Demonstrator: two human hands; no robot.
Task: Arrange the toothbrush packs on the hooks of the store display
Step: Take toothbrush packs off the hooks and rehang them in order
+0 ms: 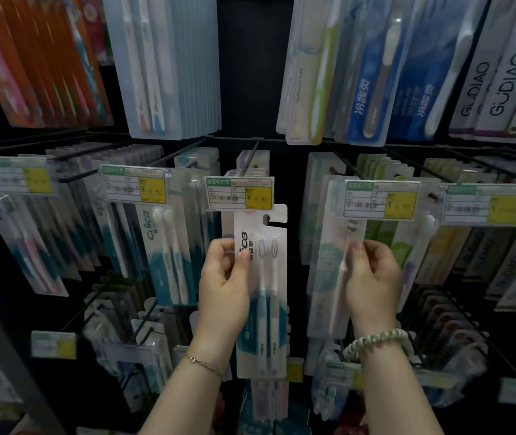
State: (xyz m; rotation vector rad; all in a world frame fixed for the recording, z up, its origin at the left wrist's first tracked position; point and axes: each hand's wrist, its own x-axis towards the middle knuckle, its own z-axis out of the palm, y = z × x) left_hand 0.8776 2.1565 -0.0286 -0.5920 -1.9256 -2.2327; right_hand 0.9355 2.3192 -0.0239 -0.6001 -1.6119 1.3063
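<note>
Looking through the head camera, I see the store display [252,73] fill the frame, a dark back panel with rows of wire hooks carrying hanging packs.

At centre frame the white two-brush pack [264,309] is upright with its long axis vertical and the brush heads up. It is off any hook and held in front of the packs hanging behind it. Right of centre is a clear pack [325,265] with one white brush. Its top is hidden behind a label, so I cannot tell whether it sits on its hook.

The left hand [223,277] grips the white pack by its left edge, thumb across the front near the printing. The right hand [373,277] pinches the clear pack's upper edge between thumb and fingertips.

The centre hook [249,160] runs toward me from the panel and ends behind its price tag [239,194]. The pack's hang slot [268,219] lies just below and right of that tag, directly above the left hand.

I judge the left hand the nearer one, and the next move is a short lift up and left to bring the slot onto the hook tip.
</note>
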